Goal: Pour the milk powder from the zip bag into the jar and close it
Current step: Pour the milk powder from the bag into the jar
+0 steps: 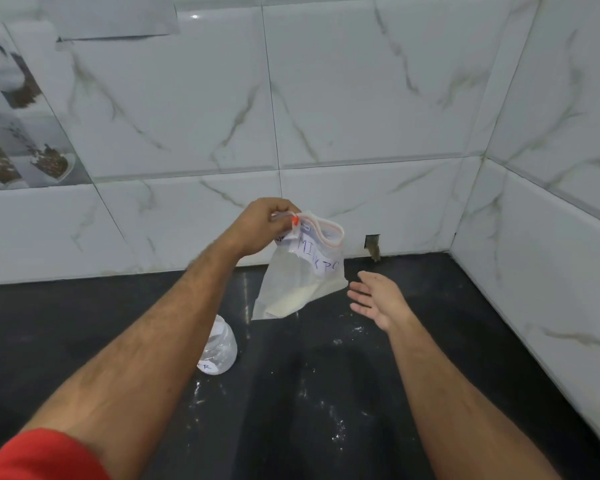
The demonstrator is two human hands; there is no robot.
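My left hand [262,225] pinches the top corner of a clear zip bag [300,275] with an orange-red zip strip and a handwritten label. The bag hangs above the black counter with its mouth gaping, and pale milk powder sits in its lower part. My right hand [378,297] is just right of the bag with palm up and fingers straight, touching nothing. A clear plastic jar [222,348] with a white label stands on the counter below the bag, partly hidden by my left forearm. I cannot see its mouth or a lid.
The black counter [326,393] carries scattered specks of white powder in front of the jar. White marble-pattern tiled walls close the back and the right side. A small hole [373,245] sits in the back wall at counter level.
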